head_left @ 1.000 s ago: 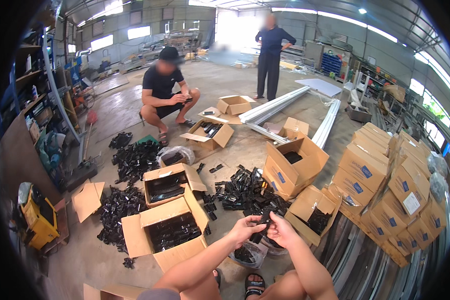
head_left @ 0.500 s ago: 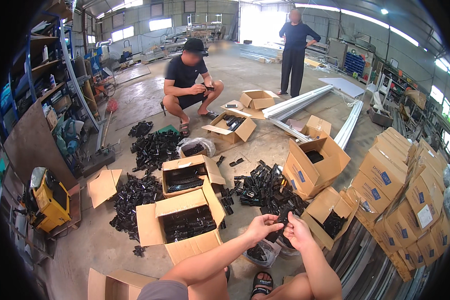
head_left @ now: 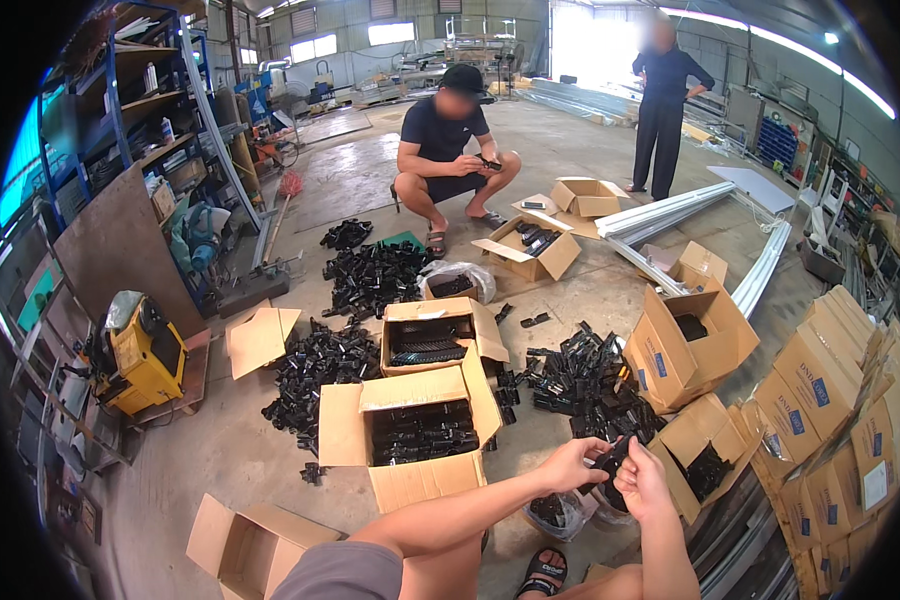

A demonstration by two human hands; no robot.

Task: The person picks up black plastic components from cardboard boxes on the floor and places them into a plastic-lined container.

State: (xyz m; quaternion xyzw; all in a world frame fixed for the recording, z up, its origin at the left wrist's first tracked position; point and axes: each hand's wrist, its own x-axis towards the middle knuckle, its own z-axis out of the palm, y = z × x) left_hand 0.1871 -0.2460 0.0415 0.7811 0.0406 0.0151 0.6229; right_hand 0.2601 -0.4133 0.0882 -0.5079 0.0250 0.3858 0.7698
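My left hand [head_left: 577,464] and my right hand [head_left: 641,478] are close together, both closed around a small black plastic part [head_left: 613,458]. Its exact kind is partly hidden by my fingers. Just beyond them lies a loose pile of similar black parts [head_left: 582,375]. An open carton [head_left: 705,450] with black parts inside stands right of my right hand. Below my hands is a clear plastic bag [head_left: 558,512] holding more black pieces. To the left, an open carton [head_left: 425,485] is filled with rows of black parts.
Across the floor a crouching person [head_left: 455,150] handles a black part; another person [head_left: 665,110] stands farther back. More black parts are heaped at left [head_left: 315,390]. Stacked cartons [head_left: 820,400] rise at right. White metal profiles [head_left: 670,212] lie behind. A yellow machine [head_left: 148,360] sits far left.
The view has turned left, so the scene sits farther right in the picture. Both hands still hold the black part together, with the fingers slightly shifted.
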